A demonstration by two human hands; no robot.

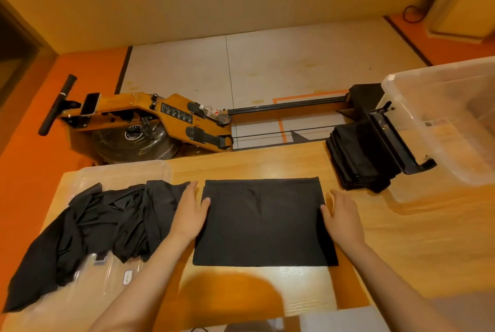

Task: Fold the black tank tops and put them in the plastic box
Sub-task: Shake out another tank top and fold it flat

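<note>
A black tank top (263, 221) lies flat as a folded rectangle in the middle of the wooden table (417, 240). My left hand (190, 211) rests at its left edge, fingers straight, thumb on the cloth. My right hand (342, 217) lies at its right edge in the same way. A heap of unfolded black tank tops (88, 229) lies to the left over a clear plastic lid (107, 280). The clear plastic box (444, 122) stands tilted at the far right. A stack of folded black tops (359, 157) sits just left of the box.
Beyond the table's far edge a wooden rowing machine (150, 122) stands on the floor, with a plastic bottle (215, 114) on it. A black hinged latch of the box (393, 141) rests on the folded stack. Bare table extends to the right of my right hand.
</note>
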